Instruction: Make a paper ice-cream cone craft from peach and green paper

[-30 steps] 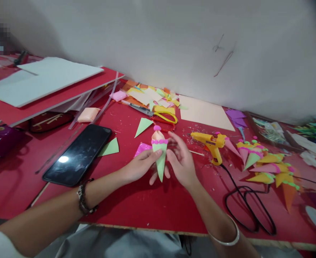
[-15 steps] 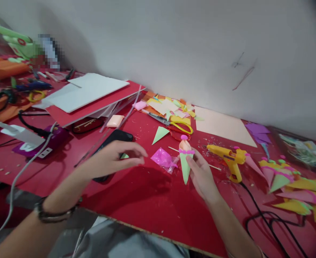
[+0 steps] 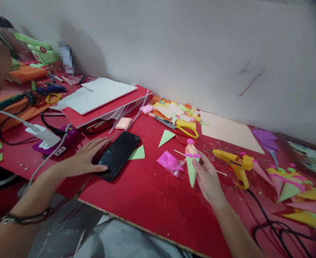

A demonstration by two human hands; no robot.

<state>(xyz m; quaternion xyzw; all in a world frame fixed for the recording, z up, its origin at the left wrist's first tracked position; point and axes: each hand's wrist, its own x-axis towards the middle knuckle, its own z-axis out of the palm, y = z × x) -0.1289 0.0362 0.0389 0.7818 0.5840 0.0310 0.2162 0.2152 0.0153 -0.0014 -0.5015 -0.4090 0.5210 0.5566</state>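
In my right hand is a small paper ice cream cone, pinched between thumb and fingers and tilted slightly. The cone is light green, with a peach clay scoop, a wavy pink band and a pink ball on top. My left hand lies at the left edge of a black phone, fingers spread and thumb over the phone's near corner. A light green paper piece sits beside the phone. Between the hands lies a clear packet of pink clay, with a thin stick near the cone.
A yellow glue gun with a black cord lies right of my right hand, near several finished paper cones. Behind are scissors, paper scraps and a peach sheet. At left stand a purple power strip and white boards.
My left hand has moved left and down from above the phone to its left edge, fingers now spread. The right hand still holds the cone. The view has shifted slightly left.
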